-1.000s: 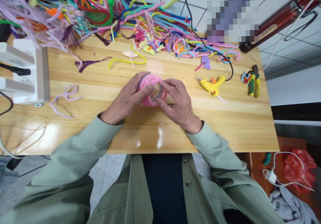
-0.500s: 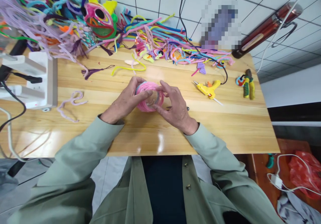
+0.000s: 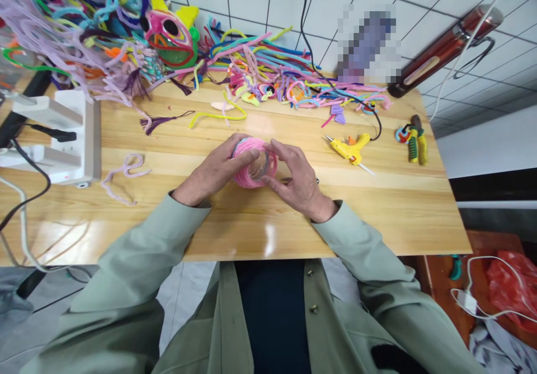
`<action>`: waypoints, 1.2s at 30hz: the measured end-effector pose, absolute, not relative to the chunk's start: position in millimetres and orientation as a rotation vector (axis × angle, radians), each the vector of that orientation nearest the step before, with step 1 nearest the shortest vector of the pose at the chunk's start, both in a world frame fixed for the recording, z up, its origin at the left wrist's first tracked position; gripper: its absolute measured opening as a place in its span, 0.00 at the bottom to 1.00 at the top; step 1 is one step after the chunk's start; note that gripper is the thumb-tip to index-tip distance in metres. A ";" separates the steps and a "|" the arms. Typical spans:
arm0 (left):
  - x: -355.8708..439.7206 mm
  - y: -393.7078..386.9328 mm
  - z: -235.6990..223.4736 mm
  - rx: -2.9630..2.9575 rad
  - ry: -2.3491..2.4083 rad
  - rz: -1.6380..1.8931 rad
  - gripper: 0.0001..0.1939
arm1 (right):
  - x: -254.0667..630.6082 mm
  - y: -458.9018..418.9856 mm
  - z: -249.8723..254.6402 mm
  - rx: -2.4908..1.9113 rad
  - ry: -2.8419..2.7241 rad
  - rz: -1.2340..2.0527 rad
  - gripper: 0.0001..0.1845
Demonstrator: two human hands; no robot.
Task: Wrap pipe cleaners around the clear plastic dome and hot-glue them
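Observation:
A pink pipe-cleaner coil (image 3: 247,179) wound round a clear round form sits on the wooden table (image 3: 377,206) in front of me. My left hand (image 3: 213,171) grips its left side, thumb across the top of the coil. My right hand (image 3: 296,177) grips its right side, fingers curled over the rim. Both hands are closed on it, and the hands hide part of the coil.
A yellow glue gun (image 3: 350,149) lies to the right, with green-handled pliers (image 3: 416,142) beyond it. A heap of coloured pipe cleaners (image 3: 268,72) and a pink-and-green figure (image 3: 173,33) fill the table's back. A white power strip (image 3: 62,139) and a lilac squiggle (image 3: 123,173) are at left.
Both hands have stayed on the pink coil, with fingers shifting slightly round it. The camera has tilted up a little, so the table sits lower in view.

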State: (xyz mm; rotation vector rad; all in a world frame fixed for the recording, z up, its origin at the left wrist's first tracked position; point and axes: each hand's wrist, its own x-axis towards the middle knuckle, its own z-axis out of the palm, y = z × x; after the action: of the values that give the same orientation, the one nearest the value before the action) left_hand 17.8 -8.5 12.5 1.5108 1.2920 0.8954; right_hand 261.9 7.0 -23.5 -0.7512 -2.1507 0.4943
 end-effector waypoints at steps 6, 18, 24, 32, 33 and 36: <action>17.6 -8.3 7.2 1.547 1.274 0.978 0.30 | 262.2 5.5 -24.8 -0.770 -2.151 0.473 0.40; 21.1 19.8 -25.5 0.851 1.084 1.548 0.24 | 274.3 16.6 -11.1 -0.942 -1.887 0.480 0.32; 24.8 19.5 -10.4 0.646 0.954 1.543 0.24 | 405.1 57.3 16.5 -1.083 -2.257 0.158 0.19; 25.3 17.3 -12.6 0.667 0.985 1.469 0.30 | 502.7 130.0 -11.3 -0.882 -2.817 -0.129 0.23; 25.1 17.7 -14.3 0.658 0.999 1.488 0.30 | 503.7 132.0 -15.2 -0.871 -2.869 -0.141 0.24; 24.7 19.9 -19.4 0.649 1.041 1.532 0.29 | 505.1 139.0 -23.2 -0.862 -2.967 -0.144 0.26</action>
State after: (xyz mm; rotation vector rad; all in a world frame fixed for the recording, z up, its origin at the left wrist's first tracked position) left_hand 24.7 19.9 -19.4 0.6491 1.0415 1.5322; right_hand 505.1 139.0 -23.2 -0.8618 -2.9673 -0.1438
